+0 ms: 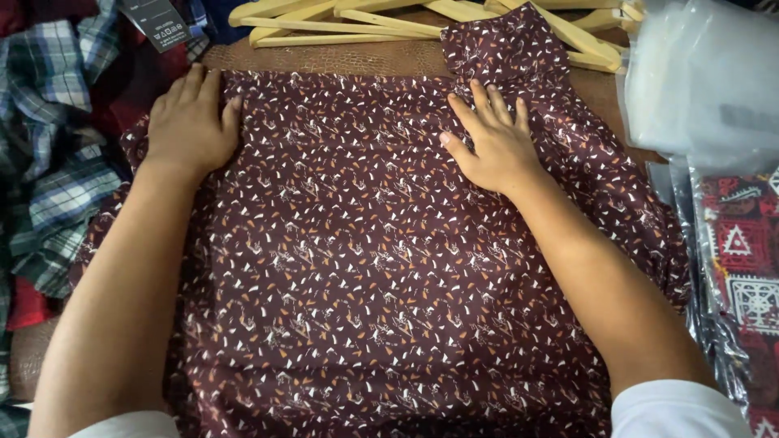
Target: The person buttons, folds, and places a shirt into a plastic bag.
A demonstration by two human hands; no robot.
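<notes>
Our left hand (191, 122) lies flat, fingers together, on the upper left edge of the maroon patterned shirt (381, 276), while our right hand (491, 142) presses down at about one o'clock, fingers spread, gripping nothing. The shirt covers the middle of the brown tabletop (357, 58), with wooden hangers (349, 23) at twelve o'clock, plaid shirts (57, 186) at nine, and clear plastic bags (702, 73) at two.

Wooden hangers (422, 23) lie along the far edge of my brown table (341, 58). Plaid shirts (57, 122) pile at its left edge. Clear plastic bags (698, 73) sit at the far right corner, with bagged red patterned cloth (742, 268) below them.
</notes>
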